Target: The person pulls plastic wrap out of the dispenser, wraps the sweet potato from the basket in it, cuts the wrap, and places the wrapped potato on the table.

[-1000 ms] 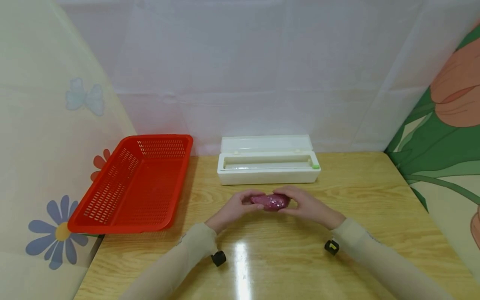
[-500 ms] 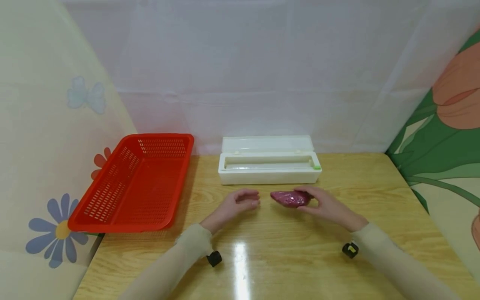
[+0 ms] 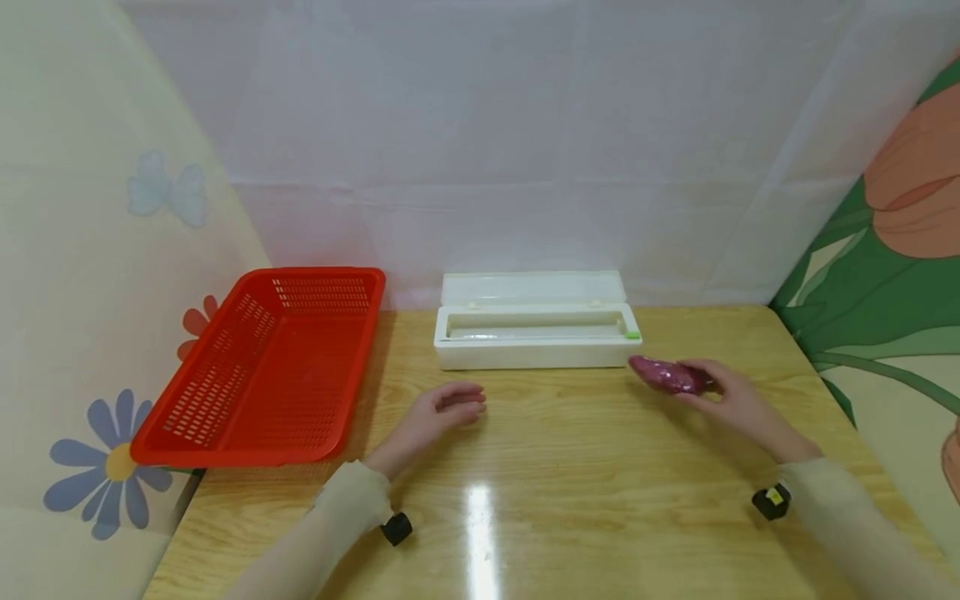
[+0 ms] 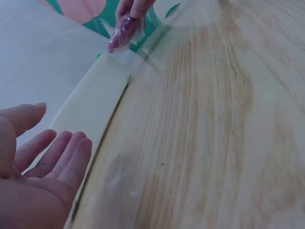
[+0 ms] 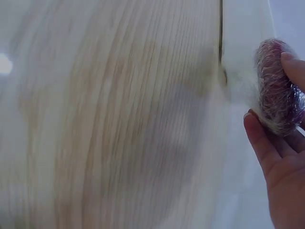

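Note:
A purple-red sweet potato (image 3: 666,375) wrapped in shiny clear film is held in my right hand (image 3: 742,410), raised off the table to the right of the white film box. In the right wrist view, the thumb and fingers grip the wrapped sweet potato (image 5: 274,90) from its two sides. My left hand (image 3: 420,423) holds nothing and hovers over the table in front of the box's left end. Its fingers are relaxed and apart from the thumb in the left wrist view. Behind the hands, the long white film box (image 3: 536,355) stands with its lid up.
A red plastic basket (image 3: 225,457) with slotted walls stands at the left of the wooden table (image 3: 570,508). A white cloth (image 3: 510,150) hangs behind the table. Patterned cloths with flowers cover both sides.
My left hand has let go of the wrapped sweet potato and drawn back to the left. My right hand has carried it to the right, past the box's end.

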A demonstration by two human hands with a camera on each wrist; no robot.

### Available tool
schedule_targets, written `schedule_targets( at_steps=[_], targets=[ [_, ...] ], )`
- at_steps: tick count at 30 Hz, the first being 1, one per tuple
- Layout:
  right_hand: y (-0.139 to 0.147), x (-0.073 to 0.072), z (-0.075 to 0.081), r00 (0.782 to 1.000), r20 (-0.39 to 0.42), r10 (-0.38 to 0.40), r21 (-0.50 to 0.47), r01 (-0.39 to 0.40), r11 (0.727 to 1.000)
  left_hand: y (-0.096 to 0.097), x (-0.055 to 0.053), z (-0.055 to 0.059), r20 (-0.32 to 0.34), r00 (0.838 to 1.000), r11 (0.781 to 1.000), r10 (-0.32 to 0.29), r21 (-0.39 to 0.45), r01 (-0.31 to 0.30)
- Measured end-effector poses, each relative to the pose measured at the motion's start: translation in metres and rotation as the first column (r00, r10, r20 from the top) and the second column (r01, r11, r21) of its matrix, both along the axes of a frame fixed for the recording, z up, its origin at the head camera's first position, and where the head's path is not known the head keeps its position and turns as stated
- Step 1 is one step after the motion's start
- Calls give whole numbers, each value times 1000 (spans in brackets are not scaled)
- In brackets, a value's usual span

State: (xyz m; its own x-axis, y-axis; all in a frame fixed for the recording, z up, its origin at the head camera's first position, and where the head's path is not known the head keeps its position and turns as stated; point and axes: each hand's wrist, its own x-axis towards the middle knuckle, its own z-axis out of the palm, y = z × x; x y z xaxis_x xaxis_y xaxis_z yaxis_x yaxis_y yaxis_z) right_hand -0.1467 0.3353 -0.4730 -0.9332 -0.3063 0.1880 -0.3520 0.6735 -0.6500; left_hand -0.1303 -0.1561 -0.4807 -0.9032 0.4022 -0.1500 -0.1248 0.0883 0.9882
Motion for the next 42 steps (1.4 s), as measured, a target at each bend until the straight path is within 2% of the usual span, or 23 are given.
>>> schedule_targets(
  at_steps=[6,13,18,29,31,37,42],
  targets=[
    [38,-11,-9,988,62,-140,-1,141,990,-14,4,0,-17,1000,999,11,-37,-11],
    [60,-28,-19,929,133,-345,5,348,938,-22,9,-2,7,999,997,36,-75,-36],
    [62,-37,-20,898,150,-413,-9,419,908,-25,11,-2,1,999,993,45,-106,-45],
    [62,-41,-28,868,183,-461,39,462,886,-27,13,0,43,996,993,82,-92,-78],
    [63,-40,-30,869,171,-464,52,462,885,-27,12,-1,52,995,994,81,-82,-76],
    [60,-42,-32,890,99,-446,76,440,895,-29,13,1,70,994,995,79,-72,-74],
    [60,-46,-32,898,109,-426,93,417,904,-31,13,2,75,993,993,87,-87,-80]
  ],
)
